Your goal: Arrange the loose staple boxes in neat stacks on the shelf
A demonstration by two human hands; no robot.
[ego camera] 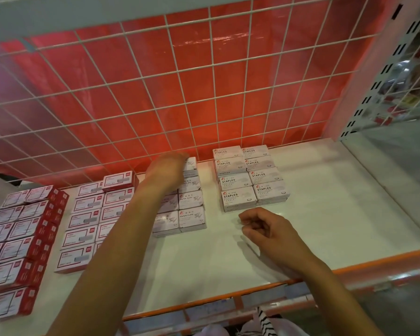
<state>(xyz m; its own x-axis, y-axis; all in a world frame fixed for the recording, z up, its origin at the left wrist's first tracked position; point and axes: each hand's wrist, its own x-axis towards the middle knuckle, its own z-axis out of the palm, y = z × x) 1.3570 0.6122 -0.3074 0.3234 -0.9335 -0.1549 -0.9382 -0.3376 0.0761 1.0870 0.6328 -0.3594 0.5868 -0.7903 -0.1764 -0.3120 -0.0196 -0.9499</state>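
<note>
On the shelf [325, 202], a rear box [191, 163] is reached by the left hand [166, 169], likely for alignment, its fingers' [182, 156] grip unclear; the right hand [264, 229] is loosely curled, empty.

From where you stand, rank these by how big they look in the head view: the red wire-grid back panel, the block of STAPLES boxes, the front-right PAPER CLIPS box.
1. red wire-grid back panel
2. block of STAPLES boxes
3. front-right PAPER CLIPS box, smallest though nearer the camera

The staple boxes [250, 177] are white, the back panel [197, 81] red.
</note>
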